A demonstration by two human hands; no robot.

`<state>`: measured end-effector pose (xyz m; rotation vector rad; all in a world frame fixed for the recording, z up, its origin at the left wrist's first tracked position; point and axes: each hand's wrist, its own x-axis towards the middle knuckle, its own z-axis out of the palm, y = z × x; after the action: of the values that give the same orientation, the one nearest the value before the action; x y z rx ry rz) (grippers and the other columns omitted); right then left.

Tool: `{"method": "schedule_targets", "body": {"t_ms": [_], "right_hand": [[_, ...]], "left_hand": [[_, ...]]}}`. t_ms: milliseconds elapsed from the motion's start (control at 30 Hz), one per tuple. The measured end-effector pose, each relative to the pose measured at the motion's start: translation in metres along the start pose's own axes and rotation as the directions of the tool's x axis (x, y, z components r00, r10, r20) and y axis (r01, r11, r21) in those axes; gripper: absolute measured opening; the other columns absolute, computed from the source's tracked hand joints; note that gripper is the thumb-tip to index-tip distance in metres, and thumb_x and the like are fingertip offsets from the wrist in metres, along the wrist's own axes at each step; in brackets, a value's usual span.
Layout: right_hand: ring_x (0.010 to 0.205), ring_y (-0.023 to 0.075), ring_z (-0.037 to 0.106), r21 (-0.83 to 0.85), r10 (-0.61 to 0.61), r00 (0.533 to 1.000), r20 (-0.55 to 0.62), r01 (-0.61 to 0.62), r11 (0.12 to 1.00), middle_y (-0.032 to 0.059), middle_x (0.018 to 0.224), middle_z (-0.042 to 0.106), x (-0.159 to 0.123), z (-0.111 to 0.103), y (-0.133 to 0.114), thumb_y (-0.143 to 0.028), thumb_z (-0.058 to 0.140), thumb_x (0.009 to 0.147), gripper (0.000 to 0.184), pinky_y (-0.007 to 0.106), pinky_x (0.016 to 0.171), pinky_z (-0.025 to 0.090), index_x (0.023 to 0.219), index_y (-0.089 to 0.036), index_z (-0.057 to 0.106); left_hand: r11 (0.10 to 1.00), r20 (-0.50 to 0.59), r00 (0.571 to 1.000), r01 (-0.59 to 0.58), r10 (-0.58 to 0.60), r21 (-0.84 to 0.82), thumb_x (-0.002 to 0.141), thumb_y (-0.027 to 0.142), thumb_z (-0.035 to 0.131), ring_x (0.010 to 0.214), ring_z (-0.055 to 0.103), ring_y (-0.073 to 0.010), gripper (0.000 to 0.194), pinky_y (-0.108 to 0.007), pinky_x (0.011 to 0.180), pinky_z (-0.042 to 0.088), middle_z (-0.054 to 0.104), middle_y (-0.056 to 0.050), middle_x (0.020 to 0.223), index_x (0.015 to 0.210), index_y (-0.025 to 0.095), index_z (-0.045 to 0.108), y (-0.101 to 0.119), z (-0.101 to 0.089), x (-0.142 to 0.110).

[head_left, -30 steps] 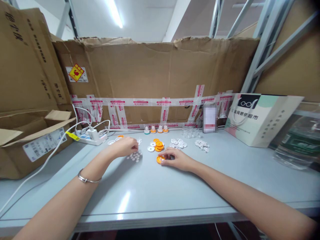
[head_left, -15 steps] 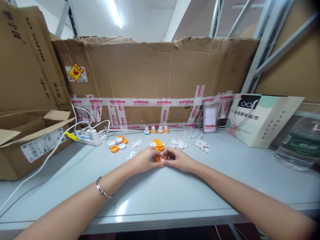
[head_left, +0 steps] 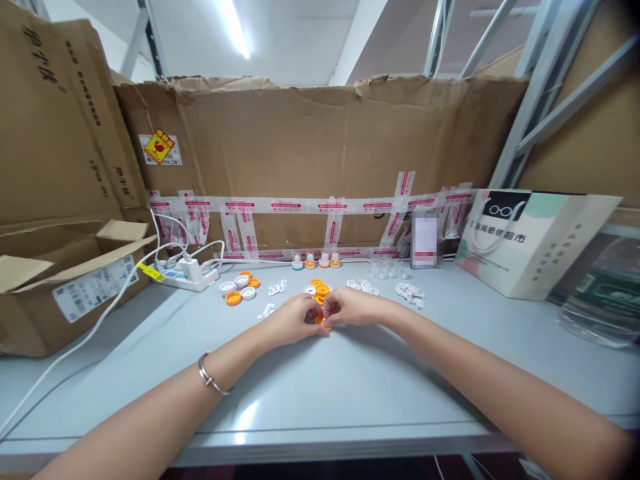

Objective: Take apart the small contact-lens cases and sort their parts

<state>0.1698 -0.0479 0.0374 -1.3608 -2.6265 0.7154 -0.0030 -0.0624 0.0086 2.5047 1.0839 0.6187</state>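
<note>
My left hand (head_left: pixel 296 319) is closed with thumb and fingers round the edge of a round orange plastic cap (head_left: pixel 320 321), low over the table. My right hand (head_left: pixel 354 307) is pinched at the cap's right side, fingertips pointing down into it. A bit of white shows at those fingertips; what they hold is mostly hidden. Just behind the hands lies a small heap of orange and white caps (head_left: pixel 323 291). Small white plastic pieces (head_left: pixel 267 311) lie left of it, and a pile of white parts (head_left: pixel 363 287) sits to the right.
More orange and white caps (head_left: pixel 233 299) lie at left. Several dome-topped caps (head_left: pixel 310 261) line the back, beside clear plastic domes (head_left: pixel 387 269). Another white pile (head_left: pixel 410 294) is at right. A power strip (head_left: pixel 193 275), open carton (head_left: pixel 75 287), paper bag (head_left: pixel 520 247) and large bottle (head_left: pixel 603 293) flank the table.
My right hand has tipped over, its fingers now pointing down into the orange cap and pinched tighter. My left hand keeps its hold. The whole view has shifted slightly.
</note>
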Motion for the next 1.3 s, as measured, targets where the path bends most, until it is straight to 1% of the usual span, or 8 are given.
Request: {"method": "schedule_targets", "body": {"t_ms": [167,300,467,567,733,967,1100,1300], "right_hand": [[0.054,0.0118,0.048,-0.209,0.082,0.996,0.047,-0.071,0.975,-0.0005,0.063,0.057,0.008,-0.006,-0.011,-0.031,0.062,0.059,0.016,0.021,0.043,0.029,0.068,-0.018,0.059],[0.055,0.0116,0.047,-0.189,0.104,0.993,0.064,-0.090,0.978,-0.0006,0.064,0.057,0.007,-0.005,-0.009,-0.033,0.060,0.060,0.018,0.021,0.044,0.029,0.070,-0.018,0.059],[0.057,0.0115,0.050,-0.143,0.062,0.998,0.031,-0.057,0.988,-0.0004,0.066,0.060,0.001,-0.005,-0.009,-0.031,0.059,0.061,0.016,0.020,0.045,0.031,0.071,-0.018,0.059],[0.055,0.0125,0.050,-0.237,0.065,0.997,-0.035,-0.071,0.969,0.0017,0.067,0.061,-0.002,0.000,-0.017,-0.030,0.060,0.059,0.017,0.021,0.044,0.029,0.070,-0.018,0.060],[0.053,0.0136,0.050,-0.382,-0.021,0.991,-0.135,-0.032,0.924,0.0030,0.061,0.059,-0.003,0.010,-0.027,-0.025,0.055,0.059,0.017,0.022,0.044,0.026,0.073,-0.019,0.062],[0.056,0.0132,0.051,-0.377,-0.040,0.991,-0.130,-0.013,0.926,0.0018,0.066,0.061,-0.007,0.012,-0.024,-0.019,0.051,0.061,0.026,0.021,0.045,0.027,0.084,-0.020,0.063],[0.052,0.0121,0.049,-0.373,-0.072,0.981,-0.179,0.000,0.928,0.0018,0.061,0.060,-0.009,0.015,-0.023,-0.020,0.050,0.062,0.022,0.021,0.045,0.025,0.080,-0.019,0.064],[0.051,0.0110,0.047,-0.357,-0.129,0.968,-0.214,0.046,0.933,0.0015,0.061,0.060,-0.009,0.017,-0.020,-0.026,0.054,0.064,0.014,0.021,0.045,0.023,0.071,-0.018,0.064]], "left_hand": [[0.999,0.007,1.000,0.025,-0.025,-0.035,0.065,0.044,0.063,0.070,0.050,-0.0137,0.033,-0.022,0.061,0.037,0.058,-0.002,0.079,0.085,0.017,0.062,-0.001,0.001,0.001],[0.998,0.010,1.000,0.021,-0.020,-0.054,0.065,0.043,0.063,0.069,0.051,-0.0136,0.033,-0.022,0.061,0.037,0.059,-0.002,0.078,0.086,0.017,0.062,-0.001,0.000,0.001],[0.997,0.022,1.000,0.001,0.000,-0.072,0.066,0.042,0.062,0.071,0.051,-0.0136,0.030,-0.022,0.061,0.037,0.059,-0.001,0.077,0.084,0.017,0.062,-0.001,-0.001,0.002],[0.997,0.022,1.000,0.007,-0.005,-0.074,0.066,0.040,0.063,0.069,0.050,-0.0132,0.029,-0.022,0.060,0.037,0.058,-0.001,0.077,0.083,0.017,0.061,-0.002,-0.001,0.002],[0.998,0.009,0.999,-0.031,0.032,-0.062,0.069,0.033,0.058,0.065,0.048,-0.0119,0.020,-0.021,0.058,0.036,0.057,0.000,0.073,0.079,0.016,0.059,-0.001,0.000,0.002],[0.996,0.003,0.998,-0.069,0.069,-0.059,0.069,0.030,0.058,0.065,0.048,-0.0114,0.018,-0.021,0.057,0.036,0.056,0.000,0.072,0.080,0.016,0.060,0.000,0.000,0.002],[0.995,-0.015,0.997,-0.077,0.077,-0.063,0.069,0.030,0.058,0.066,0.048,-0.0116,0.019,-0.021,0.059,0.036,0.056,0.000,0.074,0.084,0.018,0.061,-0.001,0.000,0.002],[0.998,-0.015,1.000,-0.009,0.008,-0.069,0.068,0.038,0.061,0.071,0.050,-0.0135,0.028,-0.022,0.062,0.038,0.057,-0.002,0.080,0.087,0.017,0.061,-0.004,0.003,0.000]]}}
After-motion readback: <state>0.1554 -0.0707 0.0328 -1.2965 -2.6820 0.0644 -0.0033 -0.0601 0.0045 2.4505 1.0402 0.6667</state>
